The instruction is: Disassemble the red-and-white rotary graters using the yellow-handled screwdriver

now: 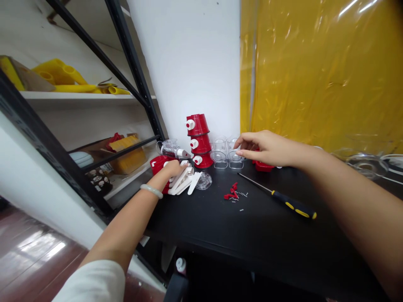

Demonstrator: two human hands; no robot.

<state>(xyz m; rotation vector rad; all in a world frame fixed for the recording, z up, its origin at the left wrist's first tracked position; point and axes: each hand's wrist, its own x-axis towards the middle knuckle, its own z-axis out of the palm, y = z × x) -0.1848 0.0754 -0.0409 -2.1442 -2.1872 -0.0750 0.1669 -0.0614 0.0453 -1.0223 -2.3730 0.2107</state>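
My left hand [174, 168] is at the left of the black table, its fingers curled onto a heap of long white plastic parts [185, 182]; the fingertips are partly hidden. Beside it a red plastic housing [159, 163] lies partly under the wrist. My right hand [262, 147] hovers at the clear plastic cups [219, 156], thumb and fingers apart beside the rightmost one; I cannot tell whether they touch. Beneath that hand sits another red part [263, 166]. Three red housings with white knobs [199, 142] stand stacked between my hands.
On the black table [239, 235] lie a screwdriver [291, 204], small red pieces [232, 192] and several screws [242, 194]. A clear round part [204, 181] rests by the white parts. Shelving [82, 96] rises at left; clear rings [367, 163] lie far right.
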